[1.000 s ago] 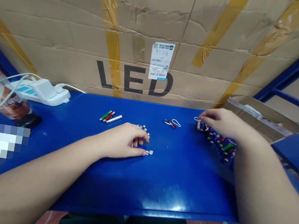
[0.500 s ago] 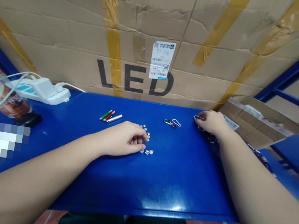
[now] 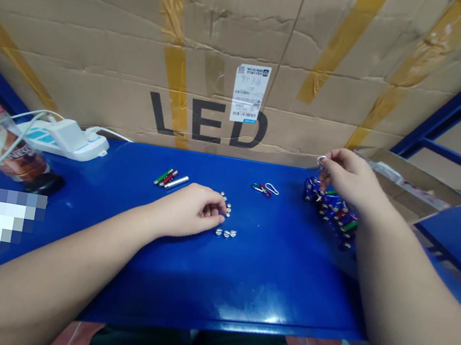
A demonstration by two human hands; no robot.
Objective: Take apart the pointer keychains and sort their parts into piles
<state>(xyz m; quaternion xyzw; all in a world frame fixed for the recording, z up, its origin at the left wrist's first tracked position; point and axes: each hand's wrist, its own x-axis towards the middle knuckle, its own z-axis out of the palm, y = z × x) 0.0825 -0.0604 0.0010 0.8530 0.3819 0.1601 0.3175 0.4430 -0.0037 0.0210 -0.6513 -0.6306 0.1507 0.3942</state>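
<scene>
My left hand (image 3: 196, 211) rests on the blue table, its fingers curled loosely in toward the thumb. Whatever lies inside the curl is hidden. Small round silver discs (image 3: 228, 211), like button cells, lie by its fingertips. Just below them sit several notched silver pieces (image 3: 226, 234). Raised at the right, my right hand (image 3: 346, 176) pinches a silver carabiner clip (image 3: 321, 160). A pile of small, mostly blue metal tubes (image 3: 330, 208), with green and red ones among them, lies under that hand. Whether anything hangs from the clip is unclear.
Green, red and silver tubes (image 3: 177, 182) lie beyond my left hand. Coloured carabiners (image 3: 263, 189) are mid-table. A power strip (image 3: 81, 146) and a drink bottle (image 3: 7, 143) stand left. A large cardboard box (image 3: 217, 36) closes the back; a smaller open carton (image 3: 419, 179) is right.
My right hand has risen from the pile with the silver carabiner, uncovering the tubes below. My left hand has shifted very slightly left, exposing more of a notched silver piece.
</scene>
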